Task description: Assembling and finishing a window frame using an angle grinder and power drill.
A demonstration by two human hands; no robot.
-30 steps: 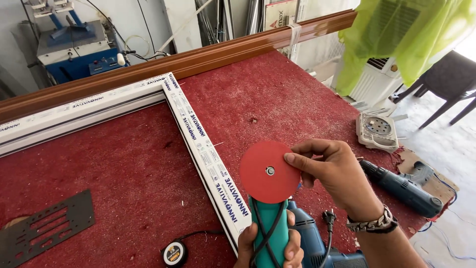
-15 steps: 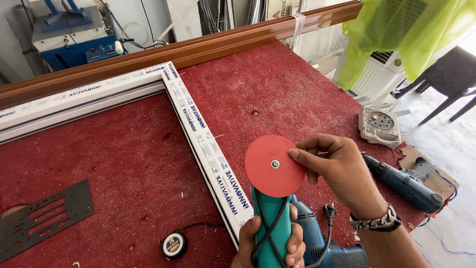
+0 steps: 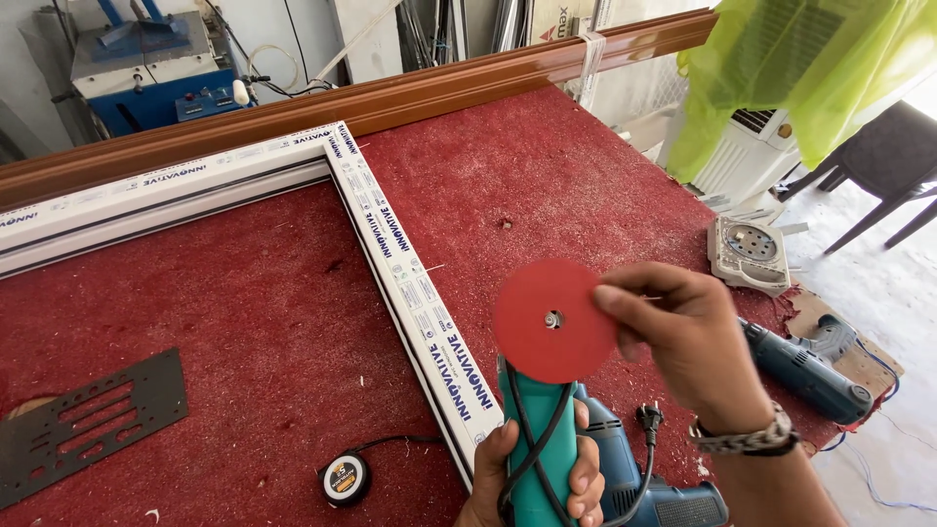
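Left hand [image 3: 532, 478] wraps tight around the teal grinder body [image 3: 540, 449], black cord [image 3: 522, 429] looped under the fingers. Tool's long axis runs up from the bottom edge, away from the person; the red sanding disc [image 3: 553, 320] sits at its far end, flat face toward the camera, centre nut showing. Right hand [image 3: 688, 337] comes in from the right, fingertips pinched on the disc's right rim, so it is the hand on the disc while the left only steadies the body below. Watch on the right wrist. Just behind the grinder a blue power tool [image 3: 639, 478] lies on the red felt table [image 3: 224, 322], plug beside it. Tape measure [image 3: 344, 478] left of the hands, black slotted plate [image 3: 93, 420] further left. White profile frame corner [image 3: 390, 244] runs diagonally past the disc's left. Blue drill [image 3: 805, 371] and grey sander [image 3: 749, 254] to the right. Brown rail [image 3: 390, 98] along the far edge.
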